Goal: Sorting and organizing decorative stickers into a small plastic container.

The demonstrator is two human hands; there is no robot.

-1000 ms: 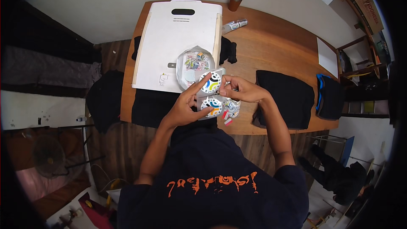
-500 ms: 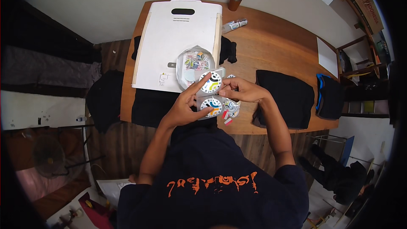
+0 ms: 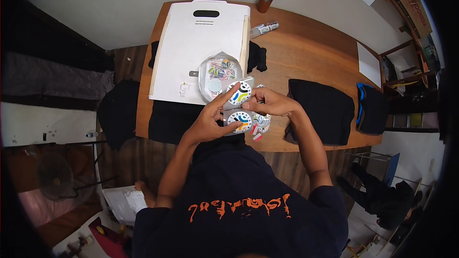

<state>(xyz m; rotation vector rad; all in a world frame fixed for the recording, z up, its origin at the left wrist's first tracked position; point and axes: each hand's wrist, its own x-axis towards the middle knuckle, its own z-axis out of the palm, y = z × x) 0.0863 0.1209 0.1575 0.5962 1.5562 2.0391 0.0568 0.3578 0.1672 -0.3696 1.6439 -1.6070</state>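
My left hand grips a sheet of round stickers from its left side, index finger across the upper sticker and thumb on the lower one. Both stickers are white with black lettering round the rim and coloured arcs. My right hand pinches the sheet's right edge between the two stickers; whether the fingertips hold a separate small piece cannot be made out. Just beyond my left fingers stands a translucent round tub with colourful stickers in it. More loose stickers lie under and beside the sheet.
A large white board lies over black cloth on the wooden table. Folded black garments are at right. A clear bottle-like roll and a brown cup stand farther back. Part of another person's limb shows at lower left.
The sticker sheet has tilted and shifted slightly right in my hands, and my right fingers have moved a little left. At lower left, another person's limb and a white sheet have come farther into view.
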